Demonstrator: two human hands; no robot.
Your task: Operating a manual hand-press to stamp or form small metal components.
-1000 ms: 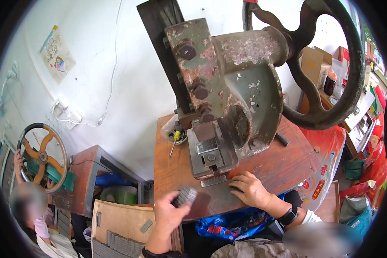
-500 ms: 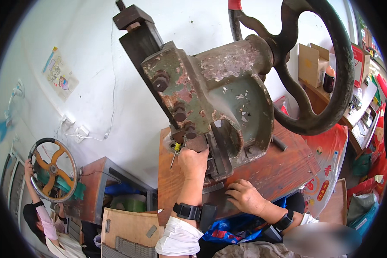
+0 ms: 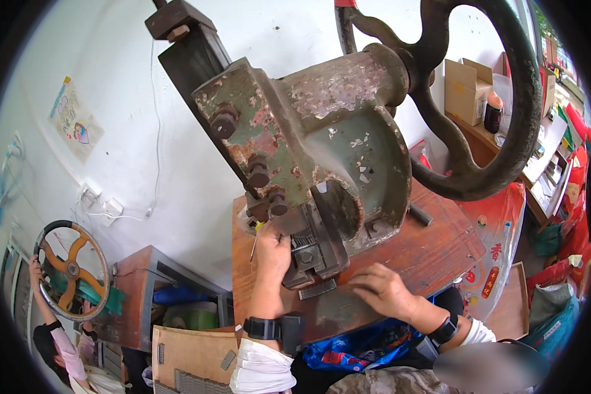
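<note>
An old hand press (image 3: 289, 144) with chipped green paint stands on a reddish wooden table (image 3: 433, 230). At its lower end, my left hand (image 3: 270, 257) is closed beside the ribbed die (image 3: 305, 246), fingertips up against a blurred grey piece I cannot clearly make out. Just beyond the thumb side, a small yellow part (image 3: 259, 225) and a thin metal rod show. My right hand (image 3: 386, 290) hovers over the table's near edge, fingers loosely bent and apart, nothing visible in them. A small dark grey ribbed strip (image 3: 318, 289) lies between the hands, below the die.
The press's large handwheel (image 3: 530, 98) reaches out at upper right. A wooden tray (image 3: 194, 351) with stacked grey strips is at lower left. Blue plastic bags (image 3: 361, 348) bunch under the table edge. Further left, another person's hand (image 3: 35, 269) grips a second wheel (image 3: 72, 268).
My left hand has drawn back leftward from the die, baring its ribbed face. My right hand's fingers have straightened a little. The whole view has shifted slightly.
</note>
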